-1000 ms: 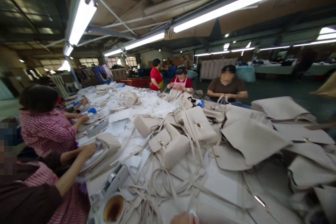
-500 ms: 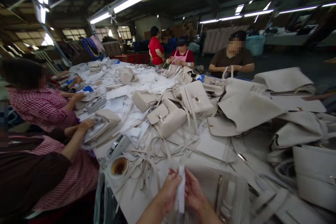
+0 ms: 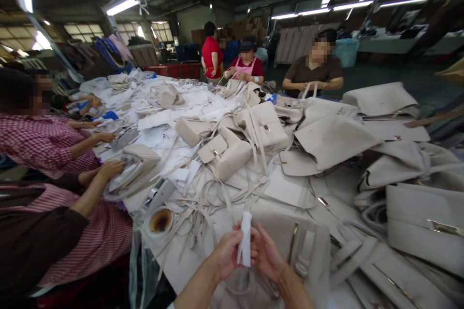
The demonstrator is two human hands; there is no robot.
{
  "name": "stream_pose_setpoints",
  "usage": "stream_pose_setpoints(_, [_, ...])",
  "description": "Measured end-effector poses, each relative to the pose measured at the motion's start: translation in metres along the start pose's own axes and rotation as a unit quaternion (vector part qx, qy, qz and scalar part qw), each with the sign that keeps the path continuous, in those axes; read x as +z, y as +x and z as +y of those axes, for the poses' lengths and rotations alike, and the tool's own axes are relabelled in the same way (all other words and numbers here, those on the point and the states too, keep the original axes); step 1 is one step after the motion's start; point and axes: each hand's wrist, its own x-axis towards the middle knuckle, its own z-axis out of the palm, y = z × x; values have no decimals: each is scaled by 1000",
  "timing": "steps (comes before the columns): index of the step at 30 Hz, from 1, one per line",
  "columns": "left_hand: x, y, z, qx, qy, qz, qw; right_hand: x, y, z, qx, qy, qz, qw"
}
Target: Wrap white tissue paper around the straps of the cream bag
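Note:
A narrow strip of folded white paper (image 3: pixel 245 237) stands upright between my two hands, low in the middle of the head view. My left hand (image 3: pixel 227 250) is closed around its left side, thumb and fingers pressed on it. At its other side my right hand (image 3: pixel 267 253) has curled fingers against the paper, while its index finger points up. A beige strap (image 3: pixel 238 284) hangs below the paper; whether the paper wraps it I cannot tell. Just beyond my hands lie loose beige straps (image 3: pixel 213 198) and a flat beige bag (image 3: pixel 279 224) with gold hardware.
Beige handbags (image 3: pixel 232 152) are heaped across the table, and more bags (image 3: pixel 424 227) crowd the right side. A roll of brown-centred tape (image 3: pixel 160 220) lies at the near left edge. White paper (image 3: pixel 152 120) covers the far left. Co-workers stand along the left and far sides.
The white paper has risen slightly between my hands, and its lower end now shows clear. My right hand's fingers have spread a little. The whole view has shifted slightly.

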Motion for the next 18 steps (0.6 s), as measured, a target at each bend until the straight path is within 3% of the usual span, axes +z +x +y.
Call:
stream_pose_setpoints(2, [-4, -6, -3, -31, -17, -19, 999, 3, -16, 4, -46, -47, 16, 998])
stream_pose_setpoints(6, [-9, -11, -8, -30, -26, 0, 999, 9, -27, 12, -142, -187, 62, 970])
stream_pose_setpoints(11, [-15, -9, -8, -15, -1, -29, 999, 6, -12, 19, -242, -403, 161, 868])
stream_pose_setpoints(18, [-29, -6, -16, -30, 4, -40, 999, -1, -12, 46, -299, -492, 248, 779])
